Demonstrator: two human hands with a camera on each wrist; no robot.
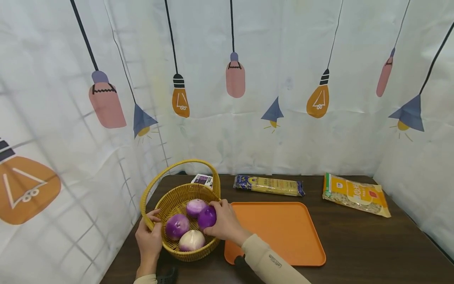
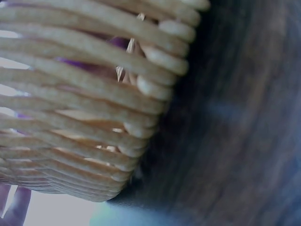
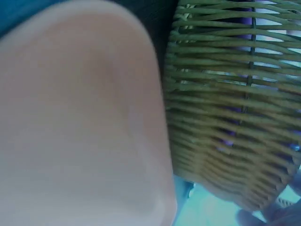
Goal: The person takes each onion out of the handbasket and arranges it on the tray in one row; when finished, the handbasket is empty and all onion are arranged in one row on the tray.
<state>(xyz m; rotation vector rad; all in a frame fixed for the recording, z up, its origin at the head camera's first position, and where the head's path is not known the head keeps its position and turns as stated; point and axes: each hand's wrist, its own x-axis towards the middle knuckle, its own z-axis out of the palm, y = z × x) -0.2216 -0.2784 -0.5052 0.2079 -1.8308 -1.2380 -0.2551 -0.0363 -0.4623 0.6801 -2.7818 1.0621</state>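
Note:
A yellow wicker basket (image 1: 191, 255) with a tall arched handle stands on the dark table. My left hand (image 1: 149, 238) grips its left rim at the foot of the handle. Inside lie a purple onion (image 1: 177, 227), a paler purple onion (image 1: 196, 207) and a whitish onion (image 1: 192, 240) with purple at its base. A deep purple onion (image 1: 207, 217) at the basket's right side is held between the thumb and fingers of my right hand (image 1: 227, 223). The woven wall (image 2: 84, 89) fills much of the left wrist view, with purple showing through gaps.
An orange tray (image 1: 276, 232) lies right beside the basket. Behind it is a long pack of noodles (image 1: 269, 185); a yellow-and-clear food bag (image 1: 356, 195) lies at the back right. A small purple-and-white box (image 1: 203, 180) sits behind the basket. A printed curtain (image 1: 283, 150) encloses the table.

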